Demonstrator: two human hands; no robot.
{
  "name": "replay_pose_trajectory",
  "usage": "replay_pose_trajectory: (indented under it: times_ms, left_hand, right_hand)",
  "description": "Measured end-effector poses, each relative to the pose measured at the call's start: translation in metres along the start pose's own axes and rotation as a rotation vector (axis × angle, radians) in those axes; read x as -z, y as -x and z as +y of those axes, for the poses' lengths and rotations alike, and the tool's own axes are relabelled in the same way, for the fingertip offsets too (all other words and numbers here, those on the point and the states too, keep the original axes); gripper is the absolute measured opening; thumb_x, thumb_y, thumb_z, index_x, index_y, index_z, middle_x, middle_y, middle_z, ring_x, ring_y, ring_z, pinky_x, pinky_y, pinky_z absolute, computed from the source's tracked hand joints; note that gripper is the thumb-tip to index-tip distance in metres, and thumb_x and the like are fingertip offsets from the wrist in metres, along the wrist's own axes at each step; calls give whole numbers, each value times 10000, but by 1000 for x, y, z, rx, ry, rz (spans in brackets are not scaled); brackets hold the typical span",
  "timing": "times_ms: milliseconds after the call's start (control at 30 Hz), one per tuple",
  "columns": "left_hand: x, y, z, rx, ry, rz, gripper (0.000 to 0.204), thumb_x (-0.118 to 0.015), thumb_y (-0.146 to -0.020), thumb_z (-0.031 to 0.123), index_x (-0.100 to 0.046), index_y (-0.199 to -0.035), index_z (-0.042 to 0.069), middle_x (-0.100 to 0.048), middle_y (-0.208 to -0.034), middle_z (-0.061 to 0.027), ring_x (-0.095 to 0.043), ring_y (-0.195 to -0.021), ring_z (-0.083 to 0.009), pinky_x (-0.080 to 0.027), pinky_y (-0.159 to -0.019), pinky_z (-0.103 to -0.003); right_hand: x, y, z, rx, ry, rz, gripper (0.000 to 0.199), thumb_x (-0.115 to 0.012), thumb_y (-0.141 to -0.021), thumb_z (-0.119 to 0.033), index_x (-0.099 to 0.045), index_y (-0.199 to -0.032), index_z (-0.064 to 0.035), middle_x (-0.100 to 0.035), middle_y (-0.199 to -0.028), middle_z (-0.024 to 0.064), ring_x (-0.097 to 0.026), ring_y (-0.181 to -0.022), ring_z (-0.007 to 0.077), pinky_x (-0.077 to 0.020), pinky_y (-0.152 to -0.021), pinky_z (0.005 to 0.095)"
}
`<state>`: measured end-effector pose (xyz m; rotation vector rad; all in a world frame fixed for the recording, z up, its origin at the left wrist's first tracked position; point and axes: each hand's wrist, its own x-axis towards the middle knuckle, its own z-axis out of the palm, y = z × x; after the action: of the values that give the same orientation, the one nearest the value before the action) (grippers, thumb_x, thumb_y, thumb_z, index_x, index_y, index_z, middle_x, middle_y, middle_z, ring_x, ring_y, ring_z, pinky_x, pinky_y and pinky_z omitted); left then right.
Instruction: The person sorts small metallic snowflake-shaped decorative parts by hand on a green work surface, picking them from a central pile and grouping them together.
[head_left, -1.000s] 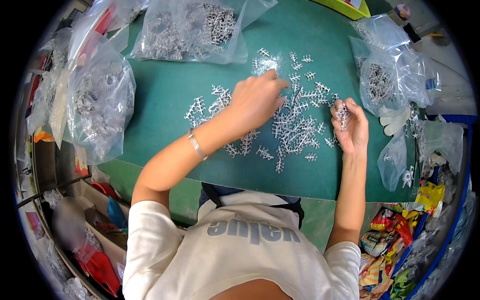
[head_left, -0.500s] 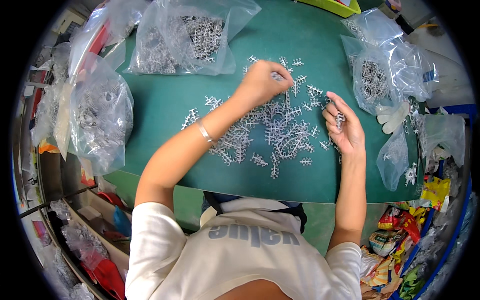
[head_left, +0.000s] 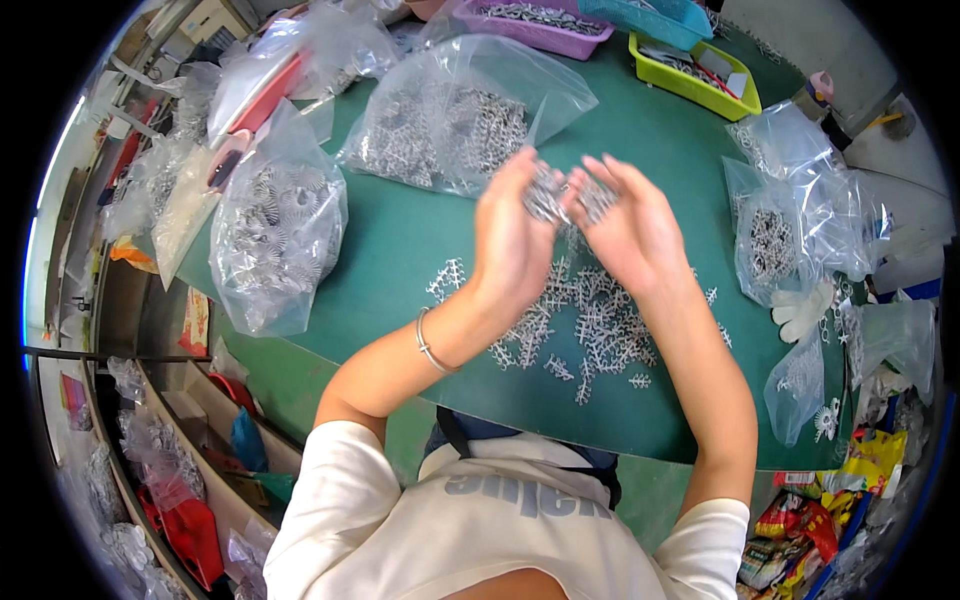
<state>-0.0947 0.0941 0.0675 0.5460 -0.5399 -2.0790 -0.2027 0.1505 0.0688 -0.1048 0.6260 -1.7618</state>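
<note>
My left hand (head_left: 512, 235) and my right hand (head_left: 632, 235) are brought together, cupped, over the far part of the pile. Between them they hold a bunch of small silver branched metal pieces (head_left: 545, 197), slightly smeared by motion. Below the hands, a loose pile of the same branched pieces (head_left: 612, 325) spreads over the green tabletop (head_left: 400, 270), partly hidden by my hands and forearms. A few strays lie at the pile's edges. Just beyond my fingers stands a large clear plastic bag (head_left: 425, 140) filled with similar pieces.
At left sits a clear bag of fan-shaped silver parts (head_left: 280, 225). Purple (head_left: 550, 35), blue (head_left: 660, 20) and yellow-green trays (head_left: 690, 85) line the back. On the right lie another filled bag (head_left: 772, 240), a white glove (head_left: 803, 310) and a small bag (head_left: 797, 390).
My right hand has moved left and away from me to meet my left hand. Both now cup a bunch of pieces together; before, they were apart. The view has shifted, showing more trays.
</note>
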Motion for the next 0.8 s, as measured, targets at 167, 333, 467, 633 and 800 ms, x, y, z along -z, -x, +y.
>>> replay_pose_trajectory:
  times_ms: [167,333,467,633,800]
  left_hand:
    - [-18,-62,51,-303,-39,-38,185,-474,-828,126,-449,-972,12,-512,-988,-108,-493,-924,-227,-402,-824,-372]
    - [-13,-59,57,-362,-442,69,202,-512,-798,62,-514,-981,-24,-512,-1057,-105,-460,-1023,-191,-344,-926,-312]
    - [8,-11,42,-508,-777,-293,245,-525,-801,-1,-570,-1041,-25,-565,-1022,-90,-528,-956,-147,-412,-847,-271]
    - [48,0,11,-416,-1508,-731,145,-568,-803,3,-611,-941,-2,-614,-860,-98,-598,-744,-224,-468,-639,-307]
    - [53,-21,-18,-364,-1704,-732,180,-621,-750,54,-627,-928,28,-597,-890,-136,-576,-845,-326,-470,-726,-401]
  right_hand:
    - [-61,-85,5,9,40,-72,732,-551,-856,-252,-98,-1324,82,-321,-1206,262,-400,-1094,312,-355,-956,387]
    - [-56,-82,-2,44,719,-132,629,-554,-873,-275,-280,-1293,105,-326,-1315,259,-373,-1204,298,-359,-962,363]
    - [-10,-18,-49,166,1299,-346,305,-599,-848,-253,-607,-958,32,-624,-841,60,-568,-721,135,-449,-690,263]
    - [57,40,-28,388,2120,193,251,-670,-767,-204,-597,-738,35,-583,-713,160,-542,-598,259,-420,-573,345]
    - [83,45,-5,737,2127,104,182,-691,-712,-122,-574,-730,17,-574,-766,139,-552,-689,301,-446,-648,381]
